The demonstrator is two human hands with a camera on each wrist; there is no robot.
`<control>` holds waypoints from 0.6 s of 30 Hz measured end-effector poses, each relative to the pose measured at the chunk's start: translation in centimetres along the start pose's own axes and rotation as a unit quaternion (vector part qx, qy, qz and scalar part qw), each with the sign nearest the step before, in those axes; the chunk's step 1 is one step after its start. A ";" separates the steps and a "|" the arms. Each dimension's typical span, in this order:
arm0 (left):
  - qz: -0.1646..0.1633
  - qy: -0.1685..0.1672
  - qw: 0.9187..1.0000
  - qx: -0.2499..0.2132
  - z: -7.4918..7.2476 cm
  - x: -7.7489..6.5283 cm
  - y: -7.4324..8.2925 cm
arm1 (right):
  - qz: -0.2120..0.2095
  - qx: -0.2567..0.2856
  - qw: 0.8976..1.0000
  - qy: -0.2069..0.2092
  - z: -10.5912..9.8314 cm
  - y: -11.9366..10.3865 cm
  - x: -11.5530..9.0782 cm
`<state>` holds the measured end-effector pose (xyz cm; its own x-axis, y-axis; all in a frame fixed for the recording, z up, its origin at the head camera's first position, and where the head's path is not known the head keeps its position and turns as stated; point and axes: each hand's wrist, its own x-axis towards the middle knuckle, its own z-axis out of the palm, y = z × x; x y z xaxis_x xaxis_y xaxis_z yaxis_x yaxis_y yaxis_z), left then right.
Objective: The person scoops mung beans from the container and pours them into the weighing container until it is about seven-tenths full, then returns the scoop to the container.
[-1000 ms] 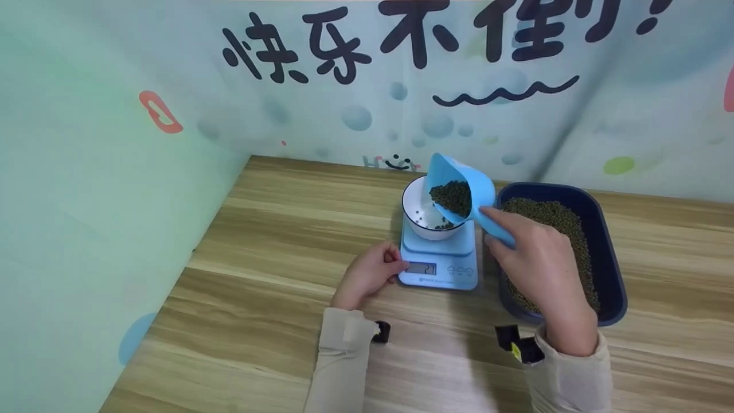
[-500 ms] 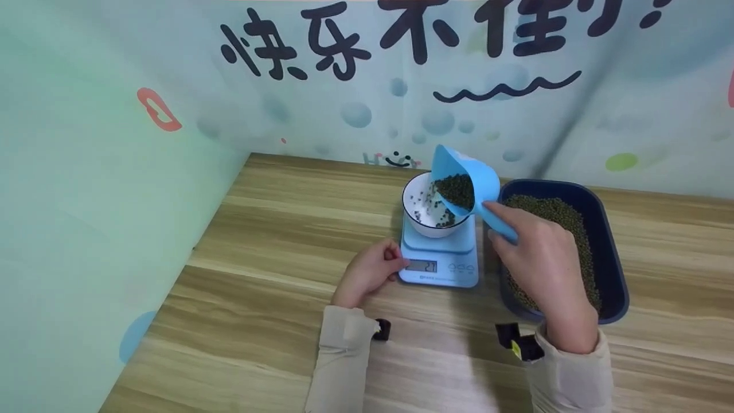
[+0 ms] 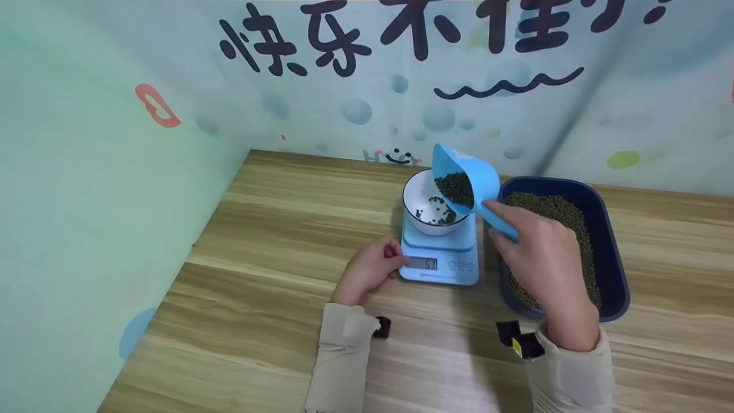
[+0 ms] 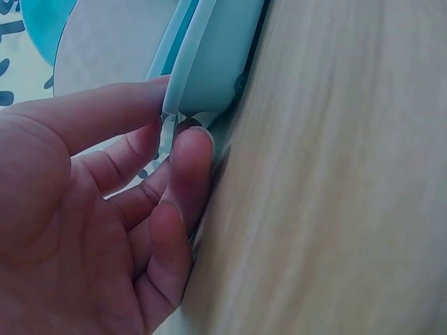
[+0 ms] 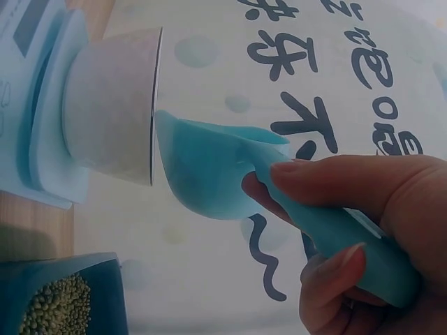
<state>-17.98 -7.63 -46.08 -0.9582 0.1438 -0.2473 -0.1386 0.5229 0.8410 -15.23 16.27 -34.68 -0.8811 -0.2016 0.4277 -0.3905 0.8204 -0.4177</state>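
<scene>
A light blue scoop (image 3: 484, 178) with dark green pellets (image 3: 455, 189) in it tilts over the rim of a white bowl (image 3: 416, 196). My right hand (image 3: 545, 258) grips its handle. Some pellets lie scattered in the bowl, which stands on a light blue kitchen scale (image 3: 438, 276). My left hand (image 3: 370, 267) pinches the scale's front left corner. In the left wrist view the thumb (image 4: 105, 112) lies on the scale's top edge, with curled fingers beneath. In the right wrist view the scoop's lip (image 5: 164, 132) is close to the bowl's rim; whether they touch I cannot tell.
A dark blue tub (image 3: 615, 269) of pellets (image 3: 547, 211) stands right of the scale, partly under my right hand. Behind the wooden table (image 3: 275, 229) hangs a printed backdrop (image 3: 321, 126), and another pale green sheet (image 3: 74, 189) runs along the left.
Pellets have dropped from the scoop into the bowl, and more lie there now. The scale's display reading has changed. The scoop moved slightly right; the left hand stays on the scale.
</scene>
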 end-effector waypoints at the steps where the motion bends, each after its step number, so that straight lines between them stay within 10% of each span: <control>1: 0.000 0.000 1.000 0.001 0.0 0.0 0.0 | -0.001 0.000 1.000 -0.001 0.0 0.0 0.0; 18: -0.002 0.003 1.000 -0.003 0.0 0.1 -0.2 | -0.003 0.001 1.000 -0.001 -0.2 0.4 -0.1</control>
<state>-18.07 -7.68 -46.29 -0.9592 0.1362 -0.2476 -0.1439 0.5184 0.8429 -15.24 16.72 -34.73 -0.8797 -0.2072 0.4280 -0.3957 0.8182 -0.4171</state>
